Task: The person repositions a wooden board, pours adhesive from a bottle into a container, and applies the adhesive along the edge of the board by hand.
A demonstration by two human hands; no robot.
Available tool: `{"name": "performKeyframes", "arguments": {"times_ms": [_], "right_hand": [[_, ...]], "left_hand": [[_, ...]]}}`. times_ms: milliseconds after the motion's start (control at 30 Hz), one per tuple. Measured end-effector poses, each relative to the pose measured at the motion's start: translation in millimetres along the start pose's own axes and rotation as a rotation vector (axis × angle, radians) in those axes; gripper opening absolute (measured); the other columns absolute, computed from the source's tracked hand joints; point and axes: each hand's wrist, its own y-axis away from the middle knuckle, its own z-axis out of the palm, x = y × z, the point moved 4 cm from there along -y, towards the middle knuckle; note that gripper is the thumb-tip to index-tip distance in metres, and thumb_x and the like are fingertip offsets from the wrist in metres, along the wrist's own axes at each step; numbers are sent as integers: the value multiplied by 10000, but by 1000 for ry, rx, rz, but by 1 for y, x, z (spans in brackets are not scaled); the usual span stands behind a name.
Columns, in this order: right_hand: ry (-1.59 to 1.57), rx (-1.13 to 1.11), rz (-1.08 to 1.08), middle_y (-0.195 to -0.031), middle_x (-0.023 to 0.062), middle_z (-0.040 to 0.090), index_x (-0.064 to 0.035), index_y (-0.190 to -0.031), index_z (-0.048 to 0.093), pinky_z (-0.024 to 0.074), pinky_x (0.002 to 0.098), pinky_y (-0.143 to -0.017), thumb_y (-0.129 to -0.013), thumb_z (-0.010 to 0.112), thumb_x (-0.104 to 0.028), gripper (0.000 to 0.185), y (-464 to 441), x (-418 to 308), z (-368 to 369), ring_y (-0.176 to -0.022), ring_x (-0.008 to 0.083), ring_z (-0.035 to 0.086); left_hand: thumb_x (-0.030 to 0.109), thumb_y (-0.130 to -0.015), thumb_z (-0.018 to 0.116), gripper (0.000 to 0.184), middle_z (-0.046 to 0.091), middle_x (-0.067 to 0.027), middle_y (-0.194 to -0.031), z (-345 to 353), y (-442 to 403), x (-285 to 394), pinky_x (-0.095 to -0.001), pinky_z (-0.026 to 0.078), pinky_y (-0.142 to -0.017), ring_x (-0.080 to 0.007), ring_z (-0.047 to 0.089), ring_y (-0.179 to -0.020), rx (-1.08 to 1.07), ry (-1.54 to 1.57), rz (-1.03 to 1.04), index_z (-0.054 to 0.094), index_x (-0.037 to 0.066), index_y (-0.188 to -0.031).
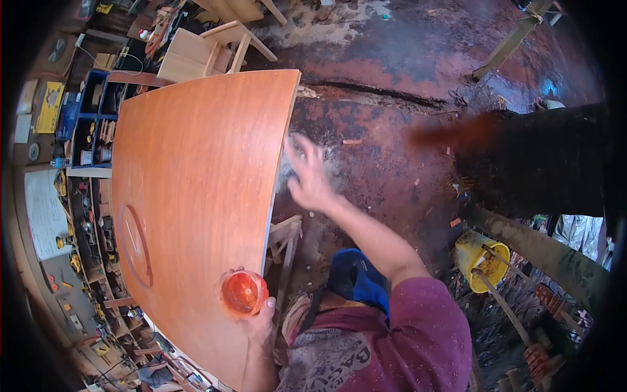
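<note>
My left hand (261,323) holds a red, translucent cup or bowl (243,293) over the near edge of a large reddish-brown wooden panel (196,163). The cup's open top faces me. My right hand (310,173) is stretched out beside the panel's right edge, slightly blurred, with its fingers apart and nothing visible in it. Whether its fingertips touch the edge is unclear. A darker oval ring (134,245) shows on the left part of the panel.
A pale wooden stool (212,52) stands beyond the panel. Blue shelving (88,121) and tools line the left side. A yellow bucket (482,261) stands at the right, below a large dark cylindrical object (542,160). Small scraps lie on the stained floor (385,157).
</note>
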Motion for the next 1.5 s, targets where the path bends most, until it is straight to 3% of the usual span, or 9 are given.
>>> {"name": "performKeyframes", "arguments": {"times_ms": [400,533,667,800,1033,1200,1233,1333,1500], "right_hand": [[22,-71,-22,-1547,315,341,-57,-1591,365,362,616,-1129,-733,615,47,899,26,-15,12,-1308,543,399],[-87,-148,-66,-1519,243,419,-94,-1451,595,444,495,-1058,-691,604,46,773,84,-44,-10,-1278,450,454],[-336,-206,-140,-1456,194,495,-138,-1194,768,455,449,-1025,-653,586,39,598,57,-94,-76,-1261,408,475],[-78,-513,-367,-1500,211,453,-110,-1202,742,425,526,-1096,-638,657,2,581,33,-149,-108,-1309,436,442],[204,-676,-388,-1506,267,410,-12,-1172,710,385,586,-1142,-658,718,-63,517,36,-152,-106,-1357,477,410],[-15,-795,-168,-1527,286,365,-25,-1126,674,369,580,-1159,-678,710,-10,450,50,-148,-103,-1385,514,357],[-43,-807,-130,-1528,283,366,-30,-1118,667,365,574,-1164,-681,712,-5,440,51,-148,-103,-1389,515,352],[-189,-833,12,-1543,261,362,-47,-1109,655,340,552,-1183,-701,713,-9,414,55,-144,-102,-1404,495,348],[-484,-698,196,-1618,182,304,-86,-1253,633,293,526,-1212,-712,679,12,552,61,-103,-83,-1446,386,372]], "left_hand": [[345,-821,890,1086,432,-186,-1555,4,1,2,-472,393,-1208,-334,454,-1444,-32,-82,58,209,36,-1608],[257,-761,946,1008,430,-165,-1497,-2,0,-16,-467,432,-1161,-326,481,-1399,16,-170,-72,322,35,-1521],[142,-710,966,965,504,-191,-1440,11,-23,-20,-452,465,-1129,-338,540,-1336,-22,-309,212,385,37,-1474],[111,-673,977,938,569,-202,-1369,35,-46,-4,-457,503,-1069,-359,595,-1261,-87,-470,531,437,50,-1438],[107,-621,992,949,609,-204,-1314,61,-50,0,-471,527,-973,-385,634,-1184,-80,-456,669,454,71,-1402],[121,-620,998,937,613,-210,-1307,71,-40,-1,-475,526,-951,-382,638,-1172,-35,-442,634,459,58,-1384],[123,-619,1008,982,571,-233,-1350,70,-37,-3,-456,519,-1053,-394,621,-1221,-58,-471,619,430,37,-1409],[107,-627,1001,973,563,-219,-1357,69,-32,-3,-451,513,-1058,-372,616,-1234,-56,-494,560,426,30,-1408],[58,-650,969,945,521,-212,-1395,49,-21,-39,-459,457,-1132,-347,570,-1296,80,-112,200,415,22,-1414]]}}
